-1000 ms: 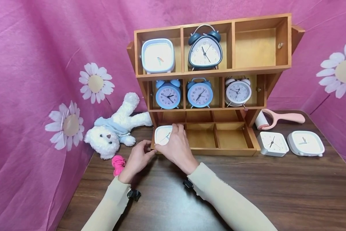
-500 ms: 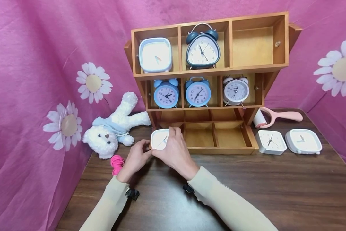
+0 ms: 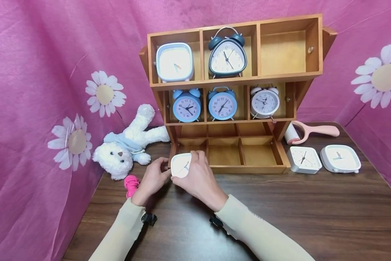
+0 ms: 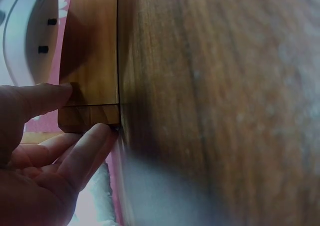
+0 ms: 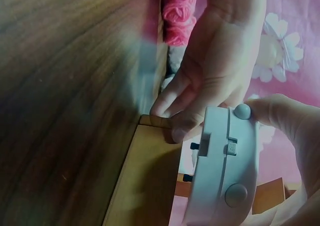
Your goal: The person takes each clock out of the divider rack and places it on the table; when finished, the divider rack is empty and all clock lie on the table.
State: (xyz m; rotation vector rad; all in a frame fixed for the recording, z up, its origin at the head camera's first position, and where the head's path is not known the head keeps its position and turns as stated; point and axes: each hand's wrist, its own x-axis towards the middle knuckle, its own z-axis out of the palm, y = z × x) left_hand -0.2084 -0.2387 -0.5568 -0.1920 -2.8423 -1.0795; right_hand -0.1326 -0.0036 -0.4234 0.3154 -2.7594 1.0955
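My right hand (image 3: 200,181) grips a white square alarm clock (image 3: 180,165) by its sides, above the front edge of the lower left compartment of a wooden display shelf (image 3: 251,169). Two small black knobs and round feet show on the clock's body in the right wrist view, where it hangs over the shelf's front board (image 5: 145,171). My left hand (image 3: 153,178) pinches the front left corner of that shelf. In the left wrist view its thumb lies on the board (image 4: 92,60), with the fingers at the board's end.
Several clocks stand in the upper tiers, among them a dark green twin-bell clock (image 3: 227,58). Two white clocks, one square (image 3: 304,159), and a pink lint roller (image 3: 322,130) lie right of the shelf. A white teddy bear (image 3: 115,159) and pink yarn (image 3: 131,184) lie left.
My right hand has drawn the white clock out of the lower left compartment, up and toward me over the front edge. My left hand has stayed at the shelf corner. The head view shifted slightly.
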